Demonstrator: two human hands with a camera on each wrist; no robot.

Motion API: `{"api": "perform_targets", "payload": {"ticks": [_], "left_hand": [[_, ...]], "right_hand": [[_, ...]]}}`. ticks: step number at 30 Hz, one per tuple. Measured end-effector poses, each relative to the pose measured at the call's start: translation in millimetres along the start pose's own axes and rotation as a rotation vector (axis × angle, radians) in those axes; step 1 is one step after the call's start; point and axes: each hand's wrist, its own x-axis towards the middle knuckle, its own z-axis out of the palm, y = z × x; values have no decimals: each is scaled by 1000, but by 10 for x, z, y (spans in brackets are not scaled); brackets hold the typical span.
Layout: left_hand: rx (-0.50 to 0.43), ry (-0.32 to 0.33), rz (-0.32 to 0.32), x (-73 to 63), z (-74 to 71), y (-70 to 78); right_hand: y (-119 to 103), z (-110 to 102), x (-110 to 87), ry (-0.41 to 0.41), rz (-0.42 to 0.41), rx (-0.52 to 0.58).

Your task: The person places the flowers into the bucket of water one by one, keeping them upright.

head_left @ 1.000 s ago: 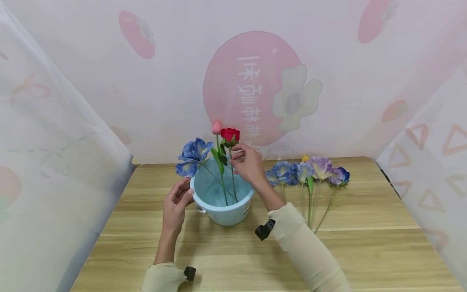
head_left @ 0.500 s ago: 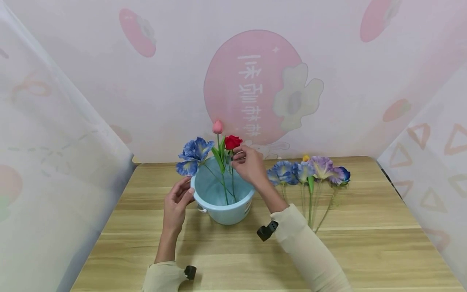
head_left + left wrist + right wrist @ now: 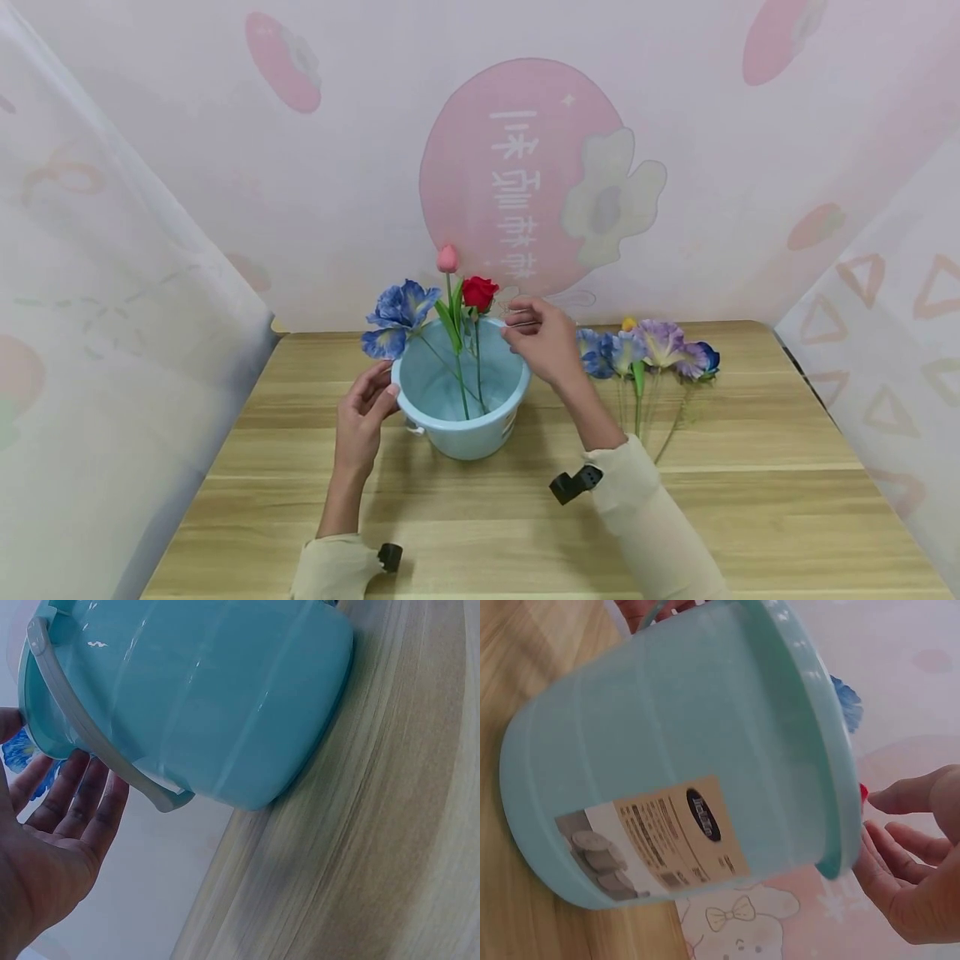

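Note:
A light blue bucket (image 3: 468, 442) stands upright on the table. My left hand (image 3: 365, 417) grips its left rim, thumb on the near side and fingers beyond, as the left wrist view (image 3: 64, 825) also has it. Inside lean a blue iris (image 3: 401, 315), a pink tulip (image 3: 447, 259) and a red rose (image 3: 478, 293), stems down in the bucket and blooms above the rim. My right hand (image 3: 546, 340) is by the right rim, holding nothing, fingers loosely bent and apart from the rose. In the right wrist view a printed label (image 3: 656, 840) shows on the bucket's side.
Right of the bucket several more flowers lie on the wooden table (image 3: 480, 533): blue irises (image 3: 597, 354), a purple iris (image 3: 660, 343), a dark blue bloom (image 3: 703, 360) and a small yellow one (image 3: 628, 325). A printed cloth wall (image 3: 360, 167) rises behind the table.
My right hand has let go of the rose stem and moved right, away from it. The rose has sunk slightly lower and now leans in the bucket. The left hand stays at the rim.

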Motion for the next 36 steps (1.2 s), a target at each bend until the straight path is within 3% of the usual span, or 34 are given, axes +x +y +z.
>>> {"api": "perform_targets", "payload": {"ticks": [9, 17, 36], "left_hand": [[-27, 3, 11, -5, -4, -13], [-25, 2, 16, -9, 0, -13], [-19, 6, 22, -13, 4, -11]], "right_hand": [[116, -237, -174, 52, 42, 85], [290, -459, -322, 78, 20, 67], [605, -1015, -582, 140, 124, 129]]}}
